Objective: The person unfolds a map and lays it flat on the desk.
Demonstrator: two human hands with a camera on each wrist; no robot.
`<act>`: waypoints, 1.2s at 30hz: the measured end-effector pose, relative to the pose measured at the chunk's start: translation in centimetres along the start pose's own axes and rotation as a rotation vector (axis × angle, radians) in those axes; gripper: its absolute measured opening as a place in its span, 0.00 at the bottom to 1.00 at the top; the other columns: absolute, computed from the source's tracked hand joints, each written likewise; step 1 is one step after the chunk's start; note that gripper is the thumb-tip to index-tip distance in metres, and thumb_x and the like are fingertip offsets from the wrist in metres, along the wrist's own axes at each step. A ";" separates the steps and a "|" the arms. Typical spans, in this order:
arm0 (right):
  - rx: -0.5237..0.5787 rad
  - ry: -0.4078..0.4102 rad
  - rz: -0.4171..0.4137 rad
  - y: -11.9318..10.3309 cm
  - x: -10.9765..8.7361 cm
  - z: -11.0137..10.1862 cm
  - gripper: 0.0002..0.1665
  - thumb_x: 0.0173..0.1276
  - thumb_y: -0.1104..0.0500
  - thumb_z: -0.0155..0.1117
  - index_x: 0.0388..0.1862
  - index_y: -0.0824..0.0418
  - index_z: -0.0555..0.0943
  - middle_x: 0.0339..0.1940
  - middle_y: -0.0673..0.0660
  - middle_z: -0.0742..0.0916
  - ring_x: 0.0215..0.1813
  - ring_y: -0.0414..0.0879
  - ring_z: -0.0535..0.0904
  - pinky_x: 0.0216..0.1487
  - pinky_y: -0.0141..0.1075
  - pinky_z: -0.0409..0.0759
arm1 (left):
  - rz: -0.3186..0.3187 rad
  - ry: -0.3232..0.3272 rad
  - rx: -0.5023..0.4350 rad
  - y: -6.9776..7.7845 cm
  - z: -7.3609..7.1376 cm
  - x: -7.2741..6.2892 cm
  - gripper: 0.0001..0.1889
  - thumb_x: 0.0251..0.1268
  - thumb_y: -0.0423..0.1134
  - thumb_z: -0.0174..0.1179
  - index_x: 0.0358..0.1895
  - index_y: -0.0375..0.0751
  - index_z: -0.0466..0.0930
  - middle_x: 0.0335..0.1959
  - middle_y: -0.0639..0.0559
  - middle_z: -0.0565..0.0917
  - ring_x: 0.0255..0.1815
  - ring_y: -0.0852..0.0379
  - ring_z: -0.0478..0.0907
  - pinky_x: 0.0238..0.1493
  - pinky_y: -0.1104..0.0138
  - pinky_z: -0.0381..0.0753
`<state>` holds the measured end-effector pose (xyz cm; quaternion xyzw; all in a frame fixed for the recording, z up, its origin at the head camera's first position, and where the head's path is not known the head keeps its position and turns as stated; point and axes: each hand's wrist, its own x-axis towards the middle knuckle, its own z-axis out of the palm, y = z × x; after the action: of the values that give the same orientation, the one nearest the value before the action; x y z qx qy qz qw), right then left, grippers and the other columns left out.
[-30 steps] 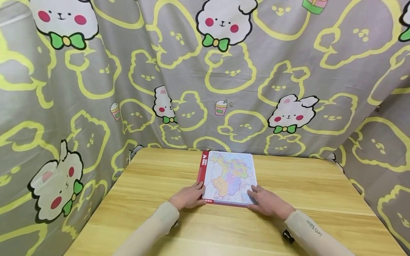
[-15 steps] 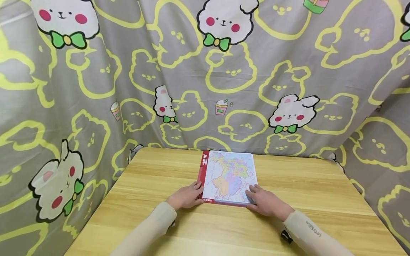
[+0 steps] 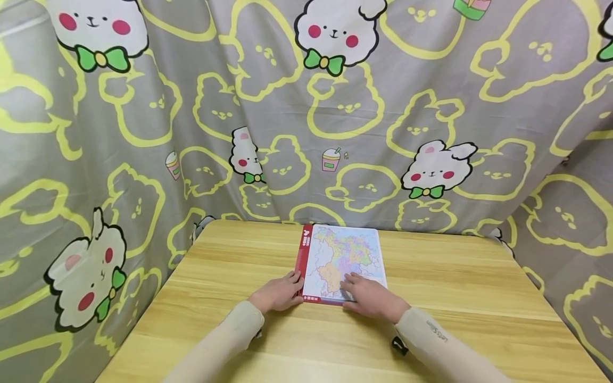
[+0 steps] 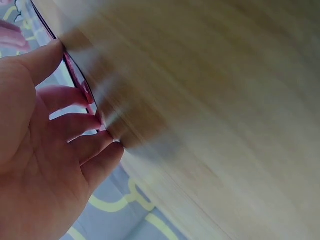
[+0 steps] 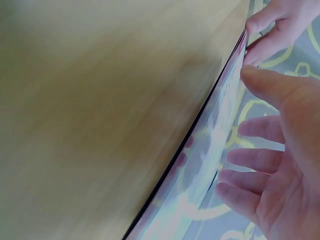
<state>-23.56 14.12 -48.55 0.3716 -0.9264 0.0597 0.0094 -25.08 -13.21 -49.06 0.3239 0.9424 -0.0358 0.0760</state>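
A flat map board (image 3: pixel 356 244) with a red border along its left and front sides lies on the wooden table. Its printed map is in pale pastel colours. My left hand (image 3: pixel 278 293) rests at the board's front left corner, fingertips on the red left border and thumb at the front edge. In the left wrist view, the fingers of the left hand (image 4: pixel 55 135) are loosely bent along the board's rim. Over the front right part of the map lies my right hand (image 3: pixel 371 297), covering some of it. Seen from the right wrist, the right hand (image 5: pixel 280 160) has its fingers spread, with nothing between them.
The wooden table (image 3: pixel 230 255) reaches back to a grey curtain (image 3: pixel 282 122) printed with cartoon rabbits and yellow outlines. The same patterned cloth hangs at the left and right sides. A black strap (image 3: pixel 399 346) shows under the right sleeve.
My right hand has slid left from the board's front right corner across the map. The left hand has shifted very slightly left and then stayed at its corner. The board has stayed in place.
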 end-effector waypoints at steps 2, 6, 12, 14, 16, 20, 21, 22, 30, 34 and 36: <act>0.002 -0.010 -0.009 -0.6 0.7 0.1 0.31 0.65 0.46 0.63 0.59 0.65 0.76 0.62 0.68 0.75 0.64 0.62 0.69 0.61 0.49 0.69 | 0.001 -0.004 0.004 0.0 0.1 0.1 0.31 0.71 0.53 0.50 0.68 0.36 0.65 0.70 0.40 0.63 0.71 0.45 0.56 0.66 0.59 0.63; 0.010 -0.028 -0.024 -1.4 1.9 0.4 0.31 0.65 0.46 0.63 0.60 0.64 0.76 0.63 0.67 0.75 0.65 0.60 0.69 0.61 0.49 0.69 | 0.002 -0.008 0.003 0.1 0.2 0.1 0.31 0.70 0.53 0.50 0.68 0.36 0.65 0.70 0.40 0.63 0.71 0.45 0.57 0.65 0.59 0.63; -0.011 -0.027 -0.056 -2.0 3.7 0.8 0.31 0.64 0.45 0.63 0.60 0.64 0.76 0.63 0.64 0.76 0.65 0.58 0.69 0.62 0.46 0.69 | -0.010 -0.020 -0.002 0.1 0.3 0.2 0.31 0.71 0.54 0.49 0.69 0.37 0.64 0.70 0.40 0.62 0.71 0.46 0.57 0.65 0.59 0.63; -0.020 -0.021 -0.082 -2.2 4.3 1.0 0.30 0.64 0.45 0.64 0.57 0.63 0.77 0.62 0.64 0.76 0.64 0.57 0.70 0.61 0.45 0.70 | -0.012 -0.020 -0.003 0.1 0.3 0.2 0.31 0.71 0.54 0.49 0.69 0.37 0.64 0.70 0.41 0.62 0.71 0.46 0.56 0.65 0.58 0.63; -0.023 -0.016 -0.106 -2.4 4.9 1.2 0.28 0.64 0.45 0.64 0.56 0.62 0.78 0.61 0.64 0.77 0.64 0.57 0.71 0.61 0.44 0.71 | -0.008 -0.015 -0.006 0.0 0.3 0.2 0.31 0.71 0.53 0.49 0.69 0.37 0.64 0.70 0.40 0.62 0.71 0.45 0.56 0.65 0.58 0.63; -0.039 -0.026 -0.124 -2.7 5.7 1.7 0.28 0.64 0.45 0.64 0.56 0.61 0.78 0.61 0.64 0.77 0.64 0.56 0.71 0.60 0.43 0.71 | 0.008 -0.007 -0.010 0.0 0.3 0.2 0.31 0.71 0.53 0.49 0.69 0.36 0.64 0.70 0.39 0.62 0.71 0.45 0.57 0.65 0.58 0.64; -0.043 -0.031 -0.121 -2.8 5.8 1.8 0.29 0.64 0.44 0.64 0.57 0.62 0.77 0.61 0.64 0.77 0.64 0.55 0.71 0.60 0.43 0.71 | 0.012 -0.003 -0.009 0.0 0.3 0.2 0.31 0.71 0.53 0.49 0.68 0.36 0.64 0.70 0.39 0.63 0.71 0.45 0.57 0.65 0.58 0.64; -0.046 -0.035 -0.116 -2.9 6.0 1.8 0.30 0.64 0.44 0.64 0.58 0.62 0.77 0.62 0.63 0.76 0.64 0.55 0.70 0.61 0.43 0.70 | 0.014 -0.001 -0.006 0.0 0.3 0.2 0.30 0.71 0.53 0.49 0.68 0.36 0.64 0.70 0.39 0.63 0.71 0.45 0.57 0.64 0.59 0.64; -0.056 -0.045 -0.127 -3.1 6.8 1.9 0.30 0.66 0.44 0.61 0.60 0.61 0.76 0.63 0.63 0.76 0.65 0.55 0.70 0.62 0.43 0.69 | 0.011 0.005 0.008 -0.1 0.0 0.1 0.30 0.71 0.53 0.49 0.68 0.36 0.65 0.69 0.39 0.64 0.71 0.45 0.58 0.64 0.58 0.64; -0.074 -0.057 -0.122 -2.9 6.8 2.1 0.30 0.68 0.43 0.58 0.61 0.60 0.76 0.63 0.62 0.76 0.65 0.54 0.70 0.62 0.42 0.69 | 0.004 -0.001 0.000 -0.1 0.0 0.1 0.30 0.71 0.53 0.49 0.68 0.36 0.64 0.70 0.39 0.63 0.71 0.45 0.58 0.64 0.58 0.64; -0.080 -0.059 -0.121 -2.8 6.7 2.1 0.29 0.69 0.43 0.57 0.62 0.60 0.75 0.63 0.61 0.76 0.65 0.54 0.69 0.63 0.42 0.68 | -0.002 -0.006 -0.001 -0.1 0.0 0.1 0.30 0.71 0.53 0.49 0.69 0.36 0.64 0.70 0.39 0.63 0.71 0.45 0.57 0.64 0.58 0.64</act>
<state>-26.40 7.21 -49.92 0.4277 -0.9039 0.0109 0.0004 -25.24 -13.21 -49.12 0.3229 0.9424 -0.0364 0.0791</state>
